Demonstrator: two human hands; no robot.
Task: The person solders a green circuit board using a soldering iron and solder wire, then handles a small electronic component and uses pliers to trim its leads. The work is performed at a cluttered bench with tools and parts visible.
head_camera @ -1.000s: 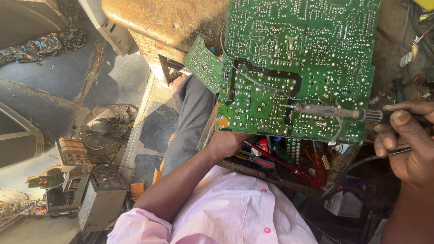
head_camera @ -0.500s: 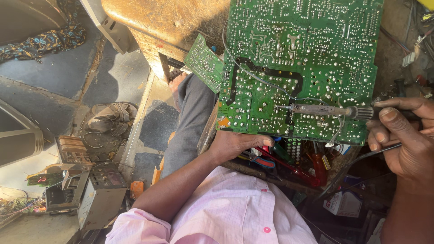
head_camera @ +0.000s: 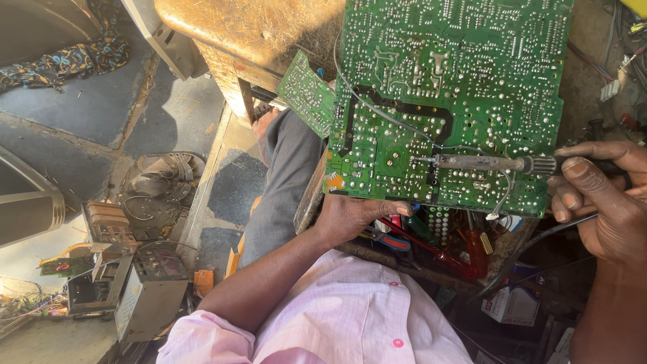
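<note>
Gripping the lower edge of a large green circuit board (head_camera: 451,101), the left hand (head_camera: 354,216) is curled around the rim near the lower left corner, thumb on top, fingers tucked under. The board lies solder side up over the person's lap and a cluttered tabletop (head_camera: 593,74), tilted toward the camera. The right hand (head_camera: 603,202) is clenched on the dark handle of a soldering iron (head_camera: 485,162), whose grey barrel lies nearly level across the lower part of the board, tip pointing left and touching the solder points near the middle. A black cord (head_camera: 532,246) runs down from that hand. Thin pale wires (head_camera: 377,111) loop over the board's face, one ending in a small plug at the lower right edge. A smaller green board (head_camera: 306,94) juts out just beside the big one's left edge.

Under the board, red and blue handled tools (head_camera: 431,246) lie in a heap. The person wears a pink shirt (head_camera: 350,317) and grey trousers (head_camera: 283,182). A worn wooden stool (head_camera: 249,34) stands above the knee. On the floor to the left sit a sandal (head_camera: 165,172), a grey metal chassis (head_camera: 145,290) and loose electronic parts.
</note>
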